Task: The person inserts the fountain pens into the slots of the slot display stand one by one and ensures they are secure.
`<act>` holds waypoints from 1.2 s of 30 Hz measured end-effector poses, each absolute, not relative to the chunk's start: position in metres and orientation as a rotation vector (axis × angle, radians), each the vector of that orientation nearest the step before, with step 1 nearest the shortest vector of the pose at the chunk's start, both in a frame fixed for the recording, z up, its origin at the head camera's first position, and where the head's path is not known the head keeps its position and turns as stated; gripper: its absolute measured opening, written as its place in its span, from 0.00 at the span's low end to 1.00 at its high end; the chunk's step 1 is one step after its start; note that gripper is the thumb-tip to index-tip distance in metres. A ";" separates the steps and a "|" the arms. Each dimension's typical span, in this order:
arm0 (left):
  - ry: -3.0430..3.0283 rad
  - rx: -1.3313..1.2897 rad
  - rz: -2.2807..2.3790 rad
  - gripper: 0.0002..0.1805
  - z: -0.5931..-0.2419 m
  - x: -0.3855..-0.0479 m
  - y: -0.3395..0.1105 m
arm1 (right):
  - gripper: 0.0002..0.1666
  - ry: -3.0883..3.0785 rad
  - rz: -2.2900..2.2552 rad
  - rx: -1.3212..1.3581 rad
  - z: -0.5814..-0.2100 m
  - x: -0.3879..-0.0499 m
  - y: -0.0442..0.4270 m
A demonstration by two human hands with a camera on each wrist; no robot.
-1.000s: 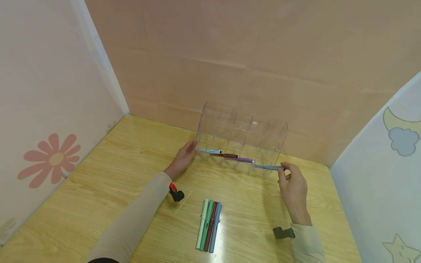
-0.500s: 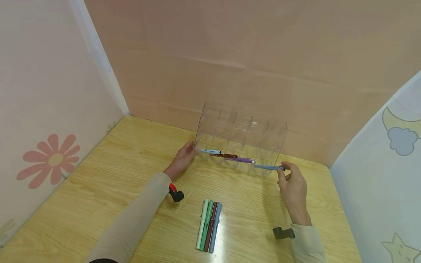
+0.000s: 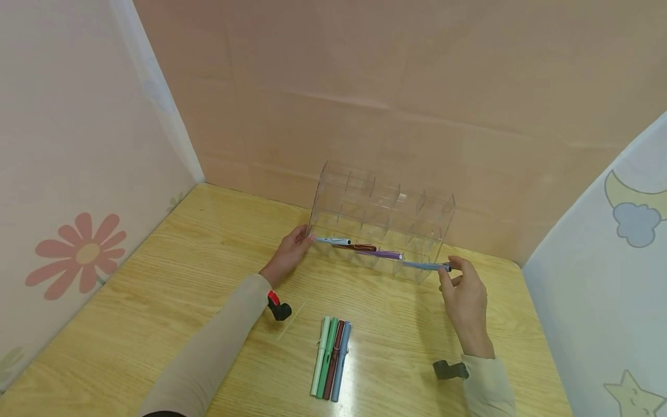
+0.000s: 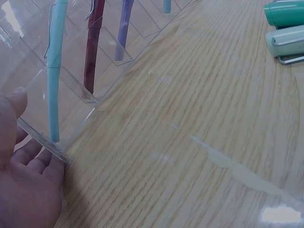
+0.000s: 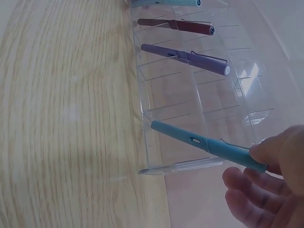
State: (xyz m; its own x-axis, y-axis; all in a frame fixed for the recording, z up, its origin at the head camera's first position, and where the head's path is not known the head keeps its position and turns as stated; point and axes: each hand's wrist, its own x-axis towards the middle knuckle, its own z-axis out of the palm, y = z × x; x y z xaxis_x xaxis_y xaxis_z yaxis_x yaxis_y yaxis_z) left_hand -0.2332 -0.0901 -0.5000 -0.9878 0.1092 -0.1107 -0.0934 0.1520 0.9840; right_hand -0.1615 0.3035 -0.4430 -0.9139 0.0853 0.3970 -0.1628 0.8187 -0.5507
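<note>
eight pens (image 3: 333,359), one rack (image 3: 384,204), two hands (image 3: 465,301)

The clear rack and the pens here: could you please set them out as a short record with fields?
Left hand: grips left end of clear rack
Right hand: pinches blue pen at the rack's right end
Pens resting in rack: light blue pen, brownish-red pen, purple pen
Pens on table: pale green pen, green pen, maroon pen, slate-blue pen, side by side
</note>
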 end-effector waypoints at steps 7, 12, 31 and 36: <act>2.262 0.013 1.948 0.35 -0.500 -0.233 -0.090 | 0.27 -2.579 0.880 -0.018 -0.431 -0.152 0.307; 2.274 0.019 1.942 0.34 -0.500 -0.234 -0.090 | 0.26 -2.524 0.893 -0.020 -0.418 -0.139 0.308; 2.241 0.004 1.973 0.34 -0.499 -0.234 -0.090 | 0.15 -2.417 1.024 0.309 -0.411 -0.101 0.264; 2.243 0.011 1.969 0.35 -0.499 -0.234 -0.090 | 0.15 -2.486 1.010 0.371 -0.422 -0.095 0.246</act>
State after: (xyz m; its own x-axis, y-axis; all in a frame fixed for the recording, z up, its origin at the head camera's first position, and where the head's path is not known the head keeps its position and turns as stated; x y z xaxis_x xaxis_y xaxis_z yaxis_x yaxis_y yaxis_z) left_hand -0.2340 -0.0900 -0.4993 -0.9876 0.1087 -0.1130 -0.0979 0.1351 0.9860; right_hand -0.0954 0.2464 -0.4223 -0.8719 -0.0831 0.4826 -0.3962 0.6990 -0.5953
